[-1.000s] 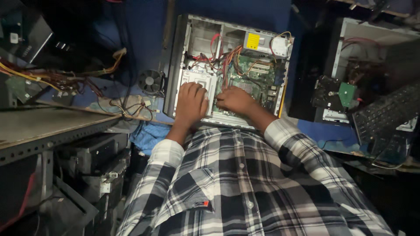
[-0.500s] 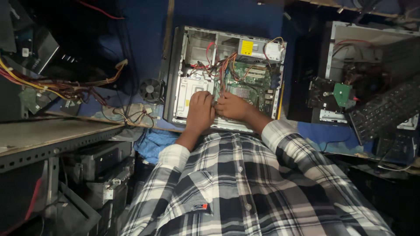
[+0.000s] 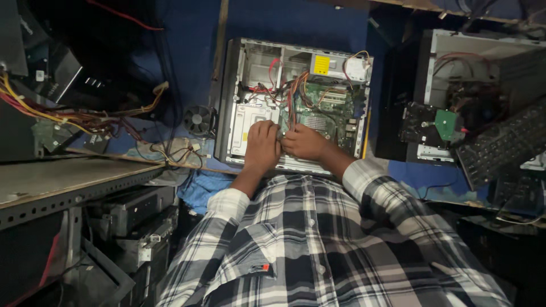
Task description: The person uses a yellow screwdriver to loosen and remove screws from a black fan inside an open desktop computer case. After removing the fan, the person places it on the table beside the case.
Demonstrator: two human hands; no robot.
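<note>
Lying open on its side on the blue table (image 3: 398, 170), the computer case (image 3: 296, 102) has both hands inside it, low down near the front edge. A second ago the hands were a little apart; now they have come close together and meet at one small spot beside the green board (image 3: 321, 116), so the work has gone from reaching about to fiddling with one small thing. The left hand (image 3: 261, 145) rests on the grey metal box (image 3: 243, 122) in the case, fingers bent and pointing at the other hand. The right hand (image 3: 304, 142) is curled, fingertips pressed in toward the left. What they pinch is too small to see, so I cannot tell if they hold anything. Both arms in checked sleeves (image 3: 364, 182) stretch forward. Red and orange wires (image 3: 293, 94) hang just above the hands. A small black fan (image 3: 198, 119) lies to the left. Another open computer (image 3: 472, 85) and a black keyboard (image 3: 500, 148) sit to the right
</note>
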